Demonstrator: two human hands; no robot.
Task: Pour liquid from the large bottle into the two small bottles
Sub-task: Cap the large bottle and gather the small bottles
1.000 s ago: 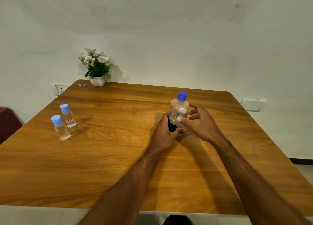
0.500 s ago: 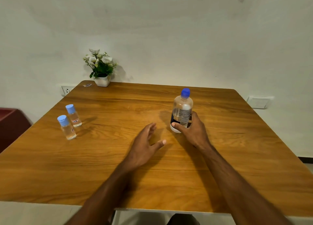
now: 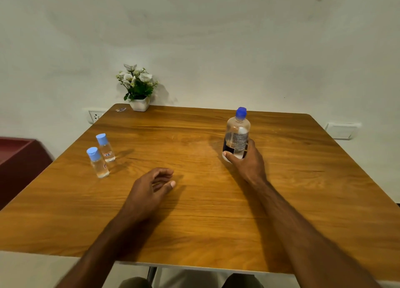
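The large clear bottle (image 3: pixel 237 131) with a blue cap stands upright on the wooden table (image 3: pixel 194 212), right of centre. My right hand (image 3: pixel 249 160) wraps around its lower part. Two small clear bottles with light blue caps stand at the left: one nearer (image 3: pixel 97 162), one just behind it (image 3: pixel 105 148), both capped and upright. My left hand (image 3: pixel 149 188) hovers over the table's middle, fingers loosely curled and apart, holding nothing, roughly between the small bottles and the large bottle.
A white pot of white flowers (image 3: pixel 138 90) sits at the table's far left corner against the wall. A small sticker (image 3: pixel 120 109) lies beside it. A dark red piece of furniture (image 3: pixel 19 157) stands left of the table.
My left hand let go of the large bottle and moved left and toward me. My right hand closed around the bottle's base. The camera tilted up slightly.
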